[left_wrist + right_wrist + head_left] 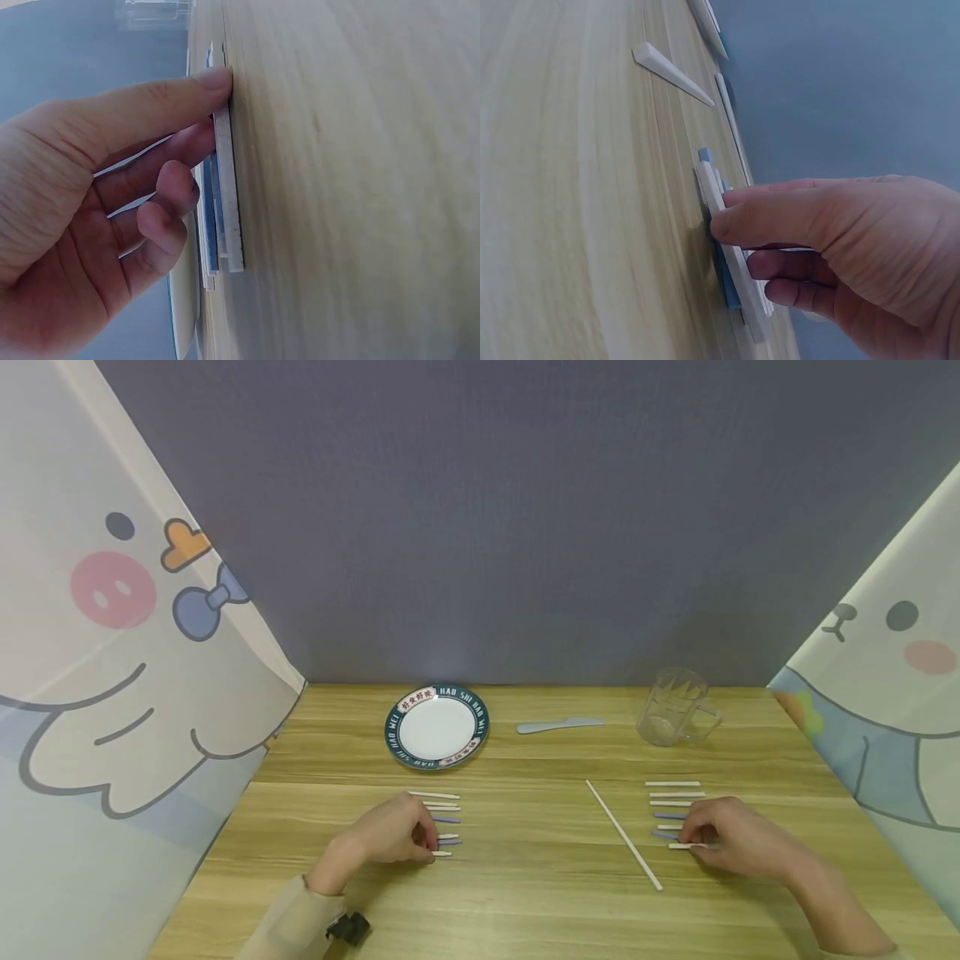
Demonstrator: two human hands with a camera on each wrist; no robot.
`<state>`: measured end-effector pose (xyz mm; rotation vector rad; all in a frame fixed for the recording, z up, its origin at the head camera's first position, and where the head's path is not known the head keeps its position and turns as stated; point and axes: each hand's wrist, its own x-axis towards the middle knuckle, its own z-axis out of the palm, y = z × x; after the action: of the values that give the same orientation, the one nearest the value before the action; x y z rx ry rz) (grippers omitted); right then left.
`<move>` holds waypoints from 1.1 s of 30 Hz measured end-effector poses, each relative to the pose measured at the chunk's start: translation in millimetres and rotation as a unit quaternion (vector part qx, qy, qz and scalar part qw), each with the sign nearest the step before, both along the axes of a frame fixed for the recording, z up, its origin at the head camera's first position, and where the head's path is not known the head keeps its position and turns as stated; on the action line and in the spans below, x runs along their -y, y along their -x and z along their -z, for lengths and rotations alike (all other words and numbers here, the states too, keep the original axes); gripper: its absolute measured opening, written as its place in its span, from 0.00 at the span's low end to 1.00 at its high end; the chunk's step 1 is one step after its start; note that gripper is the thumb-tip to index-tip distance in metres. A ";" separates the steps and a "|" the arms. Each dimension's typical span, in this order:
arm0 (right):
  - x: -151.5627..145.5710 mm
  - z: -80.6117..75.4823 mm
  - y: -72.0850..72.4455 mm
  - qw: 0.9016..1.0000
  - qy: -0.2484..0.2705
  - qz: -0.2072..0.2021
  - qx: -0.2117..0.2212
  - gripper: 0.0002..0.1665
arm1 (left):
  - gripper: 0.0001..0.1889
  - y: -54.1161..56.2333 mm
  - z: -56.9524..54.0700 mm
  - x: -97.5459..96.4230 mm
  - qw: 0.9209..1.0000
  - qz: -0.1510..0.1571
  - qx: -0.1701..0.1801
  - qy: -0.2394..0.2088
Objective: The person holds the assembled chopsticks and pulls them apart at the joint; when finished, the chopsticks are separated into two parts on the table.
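Observation:
My left hand (396, 833) is at the nearest white stick (227, 187) of a left-hand row of short white and blue sticks. In the left wrist view the thumb and index finger pinch it, while the other fingers curl loosely. On the right side, my right hand (738, 839) pinches the nearest white stick (735, 255) of a similar row between thumb and index finger. A blue stick (726, 281) lies just behind that one. Farther white sticks (673, 783) lie roughly parallel beyond the right hand. The hands partly hide both rows in the head view.
Between the rows, one long white stick (624, 835) lies slanted. Along the back stand a green-rimmed plate (392, 739), a pale knife (558, 725) and a clear mug (667, 710). A dark partition (525, 527) rises behind the table; printed cloths flank it.

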<state>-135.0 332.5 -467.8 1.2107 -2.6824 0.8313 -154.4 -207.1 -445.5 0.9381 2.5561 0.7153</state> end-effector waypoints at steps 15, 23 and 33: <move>29.2 -19.5 -2.4 0.997 -0.013 0.077 -0.008 0.13 | 0.04 24.1 -17.9 -44.4 0.992 0.050 -0.116 -0.002; 54.8 -23.8 1.2 0.996 -0.018 0.082 -0.012 0.08 | 0.04 44.2 -26.4 -110.5 0.984 0.083 -0.157 0.029; 82.1 -22.9 -4.8 0.995 -0.030 0.082 0.054 0.05 | 0.07 57.9 -18.5 -191.5 0.966 0.141 -0.211 0.054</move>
<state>-130.2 250.4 -444.9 0.9644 -2.8652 0.8201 -212.3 -15.6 -427.0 1.5134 2.6861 0.3132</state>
